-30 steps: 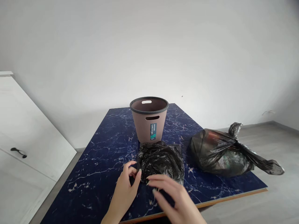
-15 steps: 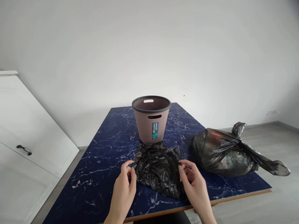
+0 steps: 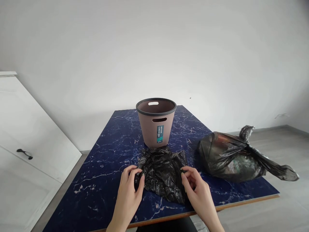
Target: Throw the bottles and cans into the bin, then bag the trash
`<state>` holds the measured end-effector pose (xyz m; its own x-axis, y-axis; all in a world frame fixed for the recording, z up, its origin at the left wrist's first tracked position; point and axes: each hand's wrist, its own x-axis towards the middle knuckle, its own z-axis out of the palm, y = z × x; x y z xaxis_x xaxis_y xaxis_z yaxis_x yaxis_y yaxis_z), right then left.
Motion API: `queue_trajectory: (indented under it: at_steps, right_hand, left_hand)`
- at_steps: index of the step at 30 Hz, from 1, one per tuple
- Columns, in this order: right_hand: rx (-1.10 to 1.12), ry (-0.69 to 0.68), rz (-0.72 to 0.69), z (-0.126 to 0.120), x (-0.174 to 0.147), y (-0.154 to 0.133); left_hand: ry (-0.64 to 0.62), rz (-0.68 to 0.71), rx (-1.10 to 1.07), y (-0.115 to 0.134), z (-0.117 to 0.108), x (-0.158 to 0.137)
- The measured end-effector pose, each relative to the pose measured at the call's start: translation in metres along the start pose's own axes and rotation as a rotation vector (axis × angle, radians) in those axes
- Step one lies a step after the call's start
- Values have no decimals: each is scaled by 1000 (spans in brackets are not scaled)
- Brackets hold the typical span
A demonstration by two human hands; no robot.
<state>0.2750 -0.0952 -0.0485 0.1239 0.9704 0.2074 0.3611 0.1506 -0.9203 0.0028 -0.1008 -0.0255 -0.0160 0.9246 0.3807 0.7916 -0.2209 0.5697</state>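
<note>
A crumpled black garbage bag lies spread on the table near its front edge. My left hand pinches the bag's left edge between thumb and fingers. At the opposite edge, my right hand grips the thin plastic in the same way, its other fingers curled. Just behind the bag stands an upright mauve garbage bin with a dark rim, handle slots and a teal label. The part of the bin's inside that I see holds nothing; its bottom is hidden.
A knotted, filled black trash bag rests at the table's right side, its tied end hanging past the edge. The blue marbled table reaches toward the wall. A white cabinet with a black handle stands at left.
Both hands have moved slightly inward along the garbage bag, the left to the right and the right to the left. The bin and the filled bag stay in place.
</note>
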Motion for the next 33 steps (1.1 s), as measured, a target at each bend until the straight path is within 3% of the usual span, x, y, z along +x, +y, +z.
queue_trajectory:
  at_steps: [13, 18, 24, 27, 30, 33]
  right_hand:
    - [-33, -34, -11, 1, -2, 1]
    - [-37, -40, -6, 1, -2, -1]
    - [-43, -45, -16, 0, -1, -6]
    - [-30, -18, 3, 0, -1, -5]
    - [78, 39, 44, -2, -6, -9]
    - [189, 108, 92, -6, -19, -32]
  left_hand:
    - [2, 4, -13, 12, -6, 0]
    - [194, 114, -15, 23, -16, -2]
    - [364, 380, -103, 32, -21, -3]
    - [339, 396, -263, 39, -24, -5]
    - [249, 314, -380, 52, -30, -10]
    - [186, 228, -388, 71, -40, -14]
